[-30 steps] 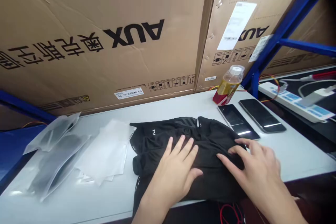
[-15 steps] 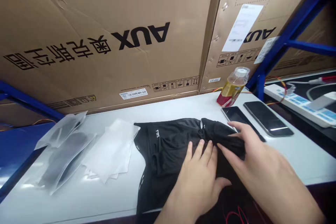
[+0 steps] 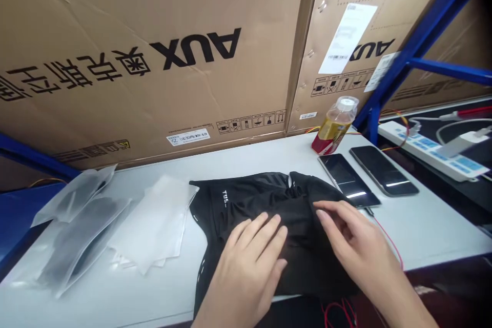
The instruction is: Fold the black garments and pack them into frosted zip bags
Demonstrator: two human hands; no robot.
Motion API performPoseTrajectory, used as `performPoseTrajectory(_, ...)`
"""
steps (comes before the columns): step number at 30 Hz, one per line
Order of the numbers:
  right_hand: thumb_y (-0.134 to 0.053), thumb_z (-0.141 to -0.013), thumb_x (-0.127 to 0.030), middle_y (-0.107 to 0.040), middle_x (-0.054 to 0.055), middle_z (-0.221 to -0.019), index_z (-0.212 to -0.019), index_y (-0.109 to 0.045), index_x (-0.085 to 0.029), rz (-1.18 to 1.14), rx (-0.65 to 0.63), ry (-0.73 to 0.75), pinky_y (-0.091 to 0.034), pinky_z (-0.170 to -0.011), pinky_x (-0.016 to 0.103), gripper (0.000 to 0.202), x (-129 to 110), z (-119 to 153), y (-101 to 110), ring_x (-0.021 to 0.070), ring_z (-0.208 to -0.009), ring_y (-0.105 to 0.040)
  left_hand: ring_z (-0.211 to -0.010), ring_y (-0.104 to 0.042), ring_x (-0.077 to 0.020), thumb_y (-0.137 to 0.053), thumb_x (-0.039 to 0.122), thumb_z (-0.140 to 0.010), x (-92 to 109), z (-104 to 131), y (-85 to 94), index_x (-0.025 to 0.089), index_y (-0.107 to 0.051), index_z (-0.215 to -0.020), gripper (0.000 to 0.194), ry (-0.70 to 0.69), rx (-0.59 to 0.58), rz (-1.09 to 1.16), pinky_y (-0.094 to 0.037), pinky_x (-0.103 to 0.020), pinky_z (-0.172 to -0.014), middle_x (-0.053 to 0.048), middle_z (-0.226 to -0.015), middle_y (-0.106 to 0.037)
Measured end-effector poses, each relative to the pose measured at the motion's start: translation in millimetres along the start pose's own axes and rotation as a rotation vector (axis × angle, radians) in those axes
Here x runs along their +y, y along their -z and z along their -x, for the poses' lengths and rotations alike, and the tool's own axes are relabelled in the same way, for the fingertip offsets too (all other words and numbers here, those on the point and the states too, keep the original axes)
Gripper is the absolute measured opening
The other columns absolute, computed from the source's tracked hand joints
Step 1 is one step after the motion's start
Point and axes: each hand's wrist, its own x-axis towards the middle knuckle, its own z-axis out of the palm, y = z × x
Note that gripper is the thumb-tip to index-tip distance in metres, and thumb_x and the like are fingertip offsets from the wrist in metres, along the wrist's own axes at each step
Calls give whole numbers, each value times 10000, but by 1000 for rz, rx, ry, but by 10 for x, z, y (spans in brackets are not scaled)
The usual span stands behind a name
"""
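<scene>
A black garment [image 3: 246, 195] with white lettering and small white marks along its left edge lies on the white table, its fabric wrinkled in the middle. My left hand [image 3: 249, 261] rests palm down on the garment with its fingers stretched out. My right hand [image 3: 353, 241] is at the garment's right part, thumb and forefinger tips close together on the fabric in a pinch. Its other fingers are curled under and partly hidden. The garment's lower edge hangs near the front of the table.
Left of the garment lie white translucent sheets [image 3: 154, 220] and plastic bags with dark contents [image 3: 84, 241]. At the right are two phones [image 3: 349, 179], a drink bottle [image 3: 334, 125] and a power strip [image 3: 434, 151]. Large cardboard boxes [image 3: 154, 5] stand behind, beside blue posts [image 3: 418, 46].
My left hand has slid left and down over the garment. My right hand has moved lower and left, and the garment's right part, bunched before, now lies flatter. The view has shifted slightly.
</scene>
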Motion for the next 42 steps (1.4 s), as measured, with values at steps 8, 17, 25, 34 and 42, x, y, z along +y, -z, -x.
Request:
performPoseTrajectory(8,-553,-1019,-499,-661,35,-898,-907,-581,-258,284,8,1,-509,-642,353,267,-149,-52,-238,229,-755,-668,-1401,-588,-260,-495,309,-1099,29,-44,-154,262,-544,-1511,418,7,-126,60,-469,-564,-1200,-16,-1517,-637)
performPoseTrajectory(17,-534,-998,-329,-633,67,-932,-952,-525,-252,249,58,115,-484,-641,364,90,-641,-151,-306,250,-777,-643,-1238,-685,-229,-557,137,-1022,18,114,-12,234,-701,-1264,298,-30,25,149,-479,-520,-1213,-45,-1247,-766)
performPoseTrajectory(25,-372,-1103,-236,-721,42,-1035,-1126,-652,-258,-412,-201,179,-607,-813,291,281,-729,-123,-307,178,-941,-719,-789,-648,-194,-529,50,-918,-41,194,60,227,-619,-862,205,106,501,274,-583,-415,-848,-28,-778,-675)
performPoseTrajectory(34,-401,-915,2,-502,132,-1620,-1569,-487,-130,109,-306,442,-422,-1247,535,673,-314,-11,-719,277,-1557,-381,-1582,-346,-337,-457,275,-1078,-59,90,-426,102,-224,-1674,663,155,-17,-121,-423,-573,-1220,-177,-1689,-382)
performPoseTrajectory(42,-403,-1067,-148,-478,94,-1637,-1615,-433,-216,43,-292,400,-424,-1240,552,553,-288,11,-695,274,-1548,-391,-1475,-530,-287,-494,357,-1078,-463,317,-54,253,-468,-1582,515,124,-14,-117,-461,-535,-1206,-87,-1610,-530)
